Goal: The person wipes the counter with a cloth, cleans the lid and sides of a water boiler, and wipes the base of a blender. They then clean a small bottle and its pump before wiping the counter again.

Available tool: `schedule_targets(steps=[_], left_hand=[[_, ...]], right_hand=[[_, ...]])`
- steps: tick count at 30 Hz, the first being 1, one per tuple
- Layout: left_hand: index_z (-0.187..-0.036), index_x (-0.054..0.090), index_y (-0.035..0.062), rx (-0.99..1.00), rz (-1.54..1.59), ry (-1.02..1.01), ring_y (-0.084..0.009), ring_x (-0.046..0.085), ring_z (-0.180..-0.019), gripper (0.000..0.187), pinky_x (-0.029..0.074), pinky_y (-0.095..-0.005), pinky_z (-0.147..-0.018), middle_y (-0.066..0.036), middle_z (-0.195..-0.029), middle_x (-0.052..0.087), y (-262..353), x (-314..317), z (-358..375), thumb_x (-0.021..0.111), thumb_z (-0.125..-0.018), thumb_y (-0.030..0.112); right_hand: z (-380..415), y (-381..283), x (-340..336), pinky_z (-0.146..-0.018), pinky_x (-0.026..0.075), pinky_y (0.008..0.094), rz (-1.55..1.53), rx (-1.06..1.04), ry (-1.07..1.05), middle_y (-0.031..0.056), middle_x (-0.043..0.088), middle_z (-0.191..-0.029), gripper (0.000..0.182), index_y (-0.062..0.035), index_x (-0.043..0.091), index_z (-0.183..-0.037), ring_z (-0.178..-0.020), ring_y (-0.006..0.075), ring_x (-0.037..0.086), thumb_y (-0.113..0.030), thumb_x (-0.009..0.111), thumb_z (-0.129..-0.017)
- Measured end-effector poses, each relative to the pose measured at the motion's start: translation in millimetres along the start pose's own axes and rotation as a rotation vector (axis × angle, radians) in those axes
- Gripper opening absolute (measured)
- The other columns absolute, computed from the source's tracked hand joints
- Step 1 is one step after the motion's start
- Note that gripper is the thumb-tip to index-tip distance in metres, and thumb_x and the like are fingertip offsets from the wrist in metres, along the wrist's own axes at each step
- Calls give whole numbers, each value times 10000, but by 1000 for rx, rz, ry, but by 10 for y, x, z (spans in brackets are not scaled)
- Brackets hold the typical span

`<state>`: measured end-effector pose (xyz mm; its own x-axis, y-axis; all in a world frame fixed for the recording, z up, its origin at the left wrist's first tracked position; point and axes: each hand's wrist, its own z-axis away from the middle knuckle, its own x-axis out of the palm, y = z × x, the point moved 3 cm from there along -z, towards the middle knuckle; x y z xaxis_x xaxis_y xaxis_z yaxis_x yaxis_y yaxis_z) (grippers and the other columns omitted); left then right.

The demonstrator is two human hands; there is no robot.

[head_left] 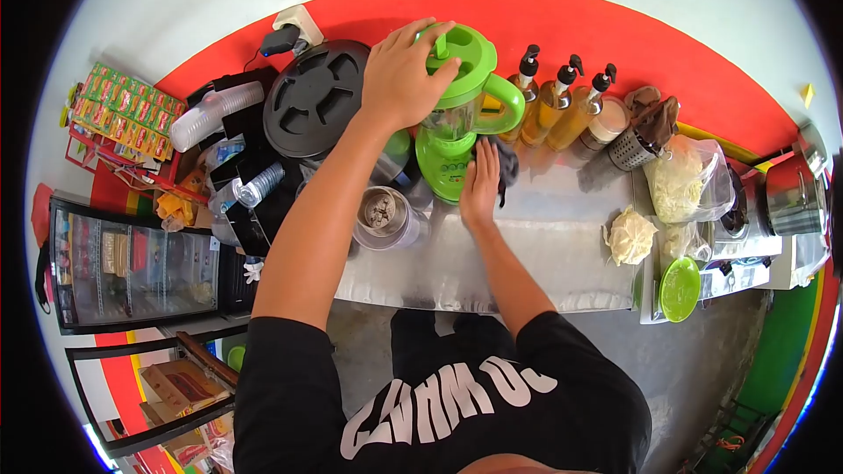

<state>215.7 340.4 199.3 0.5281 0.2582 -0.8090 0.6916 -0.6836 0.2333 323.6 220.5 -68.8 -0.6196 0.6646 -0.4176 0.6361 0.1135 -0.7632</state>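
Observation:
A green blender (443, 167) stands upright near the back of the metal counter, its jug capped by a green lid (474, 51). My left hand (406, 77) grips the top of the jug from the left, thumb and fingers spread around the lid's edge. Low on the right side, my right hand (479, 186) presses a dark cloth (507, 168) against the blender's base. The fingers of that hand are nearly straight, and part of the cloth is hidden behind them. The jug's handle (507, 104) points to the right.
Several pump bottles (551, 105) of amber liquid stand along the red wall. A round black lid (318, 98) and a metal cup (383, 212) sit to the left. Rightward are a bag of pale shreds (683, 180), a crumpled pale bundle (630, 237) and a green plate (680, 290).

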Motion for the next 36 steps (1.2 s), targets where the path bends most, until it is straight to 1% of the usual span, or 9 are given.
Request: schedule_targets(steps=[10,12,14,19,24,26,27,32,36], left_hand=[[-1474,609,232,13,2,0,-316,558,-1365,508,418,-456,-1135,-82,-1490,592,-5,-5,-14,642,-987,374],[-1475,608,231,20,4,0,-318,559,-1363,509,418,-455,-1135,-82,-1489,593,4,-10,-24,643,-987,372],[-1476,606,228,18,-2,-4,-321,561,-1359,508,418,-453,-1134,-82,-1487,594,18,-16,-22,643,-989,368],[-1480,603,226,43,-1,-4,-317,559,-1362,506,417,-450,-1133,-81,-1487,593,-38,-20,-37,638,-994,360],[-1490,597,230,57,-1,-8,-307,546,-1379,503,412,-445,-1138,-75,-1501,586,-52,6,-17,620,-1007,367],[-1493,594,229,64,2,-8,-306,544,-1382,505,410,-446,-1141,-75,-1503,583,-55,2,-19,617,-1009,371],[-1496,590,228,65,-7,-13,-306,542,-1385,508,409,-447,-1144,-76,-1506,580,-66,5,-15,615,-1011,376],[-1503,578,220,59,-11,-19,-309,539,-1387,520,404,-451,-1156,-78,-1514,570,-72,20,-5,611,-1012,389],[-1509,564,214,60,-10,-24,-319,533,-1392,535,399,-456,-1165,-83,-1523,562,-65,15,-9,613,-1009,396]], right_hand=[[-107,704,137,-1061,460,351,-607,493,-56,225,622,-1419,475,24,475,-1526,-1279,325,613,-257,410,-1148],[118,699,121,-933,464,269,-529,303,33,96,634,-1355,505,22,416,-1563,-1059,146,573,-281,403,-1160],[368,644,34,-990,478,309,-488,478,-126,177,593,-1455,536,45,356,-1584,-1141,224,621,-250,435,-1144],[752,280,-123,-1050,492,501,-8,192,-130,334,535,-1453,682,62,310,-1590,-1256,487,591,-74,601,-988],[704,342,-652,-1143,428,495,28,309,-674,236,545,-1513,784,-16,372,-1594,-1432,395,485,18,640,-858],[767,433,-755,-1127,444,479,202,-344,-965,122,594,-1496,757,-134,476,-1560,-1421,311,520,-3,659,-838],[740,455,-870,-1163,401,484,218,-361,-982,50,568,-1531,701,-207,534,-1519,-1462,247,480,-51,659,-847],[307,688,-1127,-1236,281,545,469,207,-523,144,452,-1614,622,-191,525,-1519,-1550,321,342,-132,622,-908],[318,823,-524,-1242,286,535,388,359,-80,319,407,-1586,676,15,430,-1535,-1526,476,320,-49,626,-892]])
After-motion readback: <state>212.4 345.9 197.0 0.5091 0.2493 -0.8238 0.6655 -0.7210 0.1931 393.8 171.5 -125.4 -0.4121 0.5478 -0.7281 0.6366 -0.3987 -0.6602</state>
